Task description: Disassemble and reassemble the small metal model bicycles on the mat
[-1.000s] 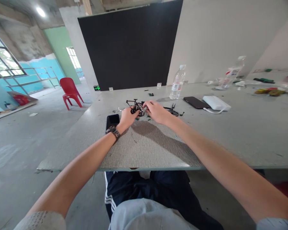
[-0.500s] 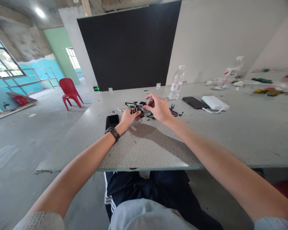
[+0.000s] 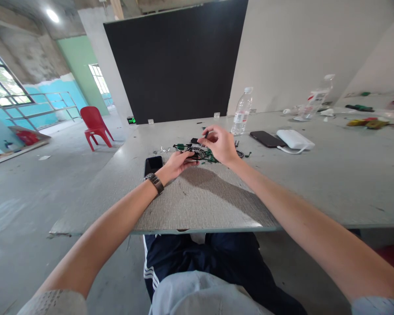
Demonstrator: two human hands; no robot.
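"So, what's nearest?"

"The left hand (image 3: 179, 163), beside a smartphone (image 3: 153, 164), grasping the miniature bicycle (image 3: 197, 154), tipped low over the tabletop (image 3: 197, 205)."

"And the right hand (image 3: 222, 144)?"

"Pinching a slim screwdriver (image 3: 206, 135), it seems, above the wheel (image 3: 202, 152). Probably fastener work; next calls for the bicycle kept still, the tool upright."

"Beyond?"

"Green parts (image 3: 212, 156), then a plastic bottle (image 3: 242, 111)."

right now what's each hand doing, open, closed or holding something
Left hand: closed on the small model bicycle.
Right hand: closed, pinching a thin dark-handled tool above it; exact type can't be told.
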